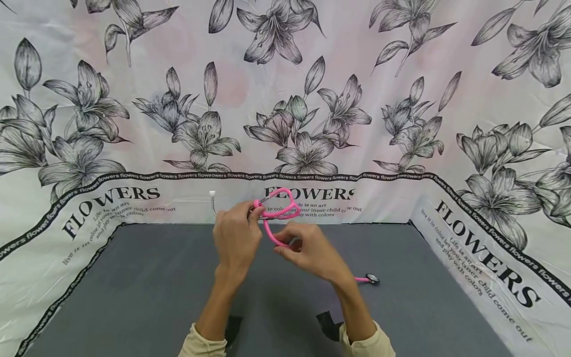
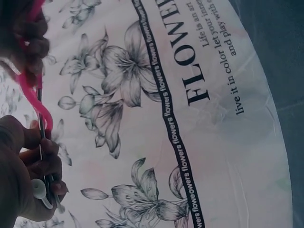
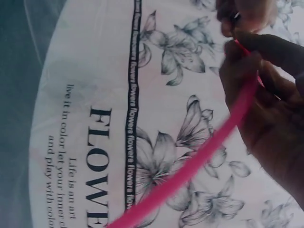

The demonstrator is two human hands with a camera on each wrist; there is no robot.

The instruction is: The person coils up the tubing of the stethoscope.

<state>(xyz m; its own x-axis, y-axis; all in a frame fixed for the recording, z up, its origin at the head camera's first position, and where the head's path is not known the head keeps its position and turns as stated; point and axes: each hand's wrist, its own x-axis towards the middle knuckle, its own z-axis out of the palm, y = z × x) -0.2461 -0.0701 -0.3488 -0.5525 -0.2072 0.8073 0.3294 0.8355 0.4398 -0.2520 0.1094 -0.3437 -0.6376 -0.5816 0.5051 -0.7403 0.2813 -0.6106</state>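
Note:
A stethoscope with pink tubing [image 1: 292,206] is held up above the grey table, its tubing looped between both hands. My left hand [image 1: 238,238] grips its metal ear tubes, and a white ear tip [image 1: 212,193] sticks out beyond the fingers. In the left wrist view the ear tip [image 2: 39,188] shows beside the curled fingers. My right hand [image 1: 308,250] pinches the pink tubing below the loop, to the right of the left hand. From the right hand the tubing [image 3: 190,173] hangs down in the right wrist view. Past the right forearm shows the round chest piece [image 1: 372,279].
The grey table [image 1: 156,287] spreads beneath the hands. A white cloth [image 1: 303,119] printed with flowers and lettering stands behind it and runs along both sides. Black patches [image 1: 329,325] lie on the tabletop near the forearms.

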